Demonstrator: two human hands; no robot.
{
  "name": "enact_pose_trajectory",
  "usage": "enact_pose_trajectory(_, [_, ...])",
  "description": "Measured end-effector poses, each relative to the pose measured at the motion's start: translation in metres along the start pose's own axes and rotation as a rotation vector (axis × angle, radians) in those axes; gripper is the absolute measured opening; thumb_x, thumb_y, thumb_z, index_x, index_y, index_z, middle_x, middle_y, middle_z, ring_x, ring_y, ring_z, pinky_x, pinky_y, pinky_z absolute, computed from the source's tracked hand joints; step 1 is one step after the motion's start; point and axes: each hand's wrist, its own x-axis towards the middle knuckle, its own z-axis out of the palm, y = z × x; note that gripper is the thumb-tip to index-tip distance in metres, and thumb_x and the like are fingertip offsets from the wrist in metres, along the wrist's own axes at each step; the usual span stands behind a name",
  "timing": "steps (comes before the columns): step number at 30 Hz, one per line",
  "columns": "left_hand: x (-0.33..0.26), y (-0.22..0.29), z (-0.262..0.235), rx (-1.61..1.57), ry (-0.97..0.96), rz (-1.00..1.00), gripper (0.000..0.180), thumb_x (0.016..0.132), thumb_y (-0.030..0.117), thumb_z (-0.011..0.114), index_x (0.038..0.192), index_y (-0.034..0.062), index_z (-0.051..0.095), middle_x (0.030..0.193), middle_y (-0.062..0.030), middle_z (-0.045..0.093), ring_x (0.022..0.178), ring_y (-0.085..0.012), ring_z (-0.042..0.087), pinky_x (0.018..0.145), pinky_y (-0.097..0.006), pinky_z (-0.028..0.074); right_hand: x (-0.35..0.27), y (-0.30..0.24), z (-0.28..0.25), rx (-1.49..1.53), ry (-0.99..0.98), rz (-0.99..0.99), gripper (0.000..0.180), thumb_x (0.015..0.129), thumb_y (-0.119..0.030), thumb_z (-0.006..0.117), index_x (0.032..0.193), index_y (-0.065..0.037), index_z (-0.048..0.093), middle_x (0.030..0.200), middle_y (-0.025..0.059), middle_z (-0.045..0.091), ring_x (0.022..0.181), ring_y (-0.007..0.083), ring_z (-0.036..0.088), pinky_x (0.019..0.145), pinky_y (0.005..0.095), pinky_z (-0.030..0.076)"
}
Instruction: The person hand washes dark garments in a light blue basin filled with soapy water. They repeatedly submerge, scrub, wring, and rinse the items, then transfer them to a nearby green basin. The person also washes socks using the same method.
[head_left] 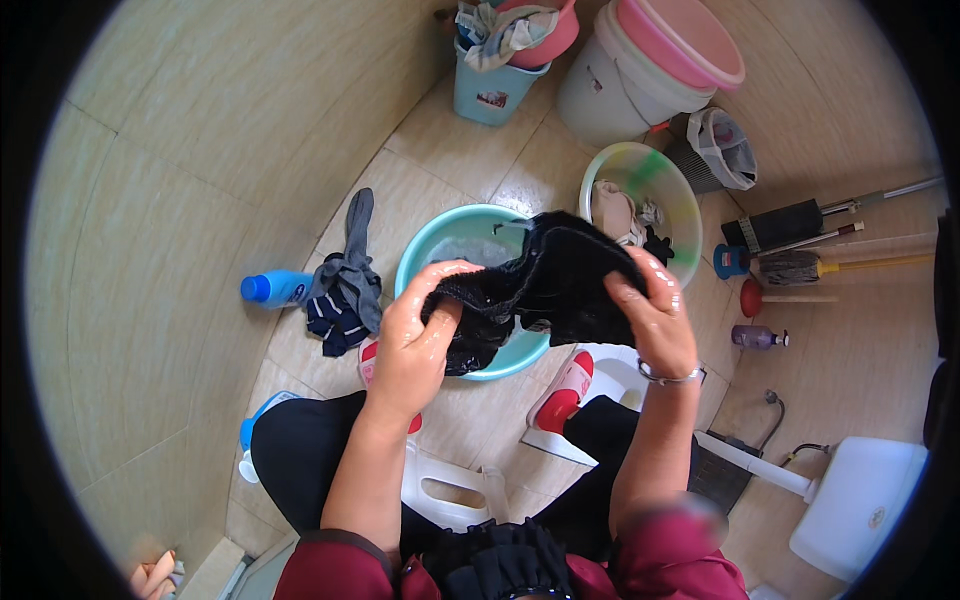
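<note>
My left hand (412,330) and right hand (660,325) grip the cloth (580,280); I'd best hold it low over the basin (413,256) so drips fall inside.

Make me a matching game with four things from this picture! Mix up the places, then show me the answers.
Things:
1. black cloth
2. blue bottle
3. big pink basin
4. grey bin

Places and states:
A. lined with a pale plastic bag
B. held by the left hand and right hand over the teal basin
C. stacked on the white bucket
D. beside the crumpled dark clothes

Pairs: 1-B, 2-D, 3-C, 4-A
</note>
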Motion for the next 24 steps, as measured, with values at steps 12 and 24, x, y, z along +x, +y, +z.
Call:
enact_pose_trajectory(12, [0.061, -0.143, -0.038, 0.297, 0.251, -0.35, 0.029, 0.085, 0.015, 0.069, 0.108, -0.0017, 0.064, 0.095, -0.0111, 0.067, 0.082, -0.0195, 0.062, 0.078, -0.03, 0.048, 0.05, 0.149, 0.033, 0.079, 0.138, 0.315, 0.024, 0.087, -0.017, 0.064, 0.103, 0.001, 0.063, 0.092, 0.0061, 0.066, 0.085, 0.0127, 0.06, 0.076, 0.0258, 0.047])
enact_pose_trajectory(24, [0.049, -0.31, -0.014, 1.345, -0.237, -0.242, 0.076, 0.075, 0.012, 0.073, 0.141, 0.0311, 0.04, 0.155, -0.0096, 0.019, 0.132, -0.0443, 0.031, 0.104, -0.059, 0.03, 0.045, 0.318, 0.154, -0.794, -0.067, 0.092, 0.071, 0.076, -0.008, 0.068, 0.14, -0.021, 0.042, 0.147, 0.0182, 0.028, 0.135, 0.0415, 0.028, 0.108, 0.0615, 0.022])
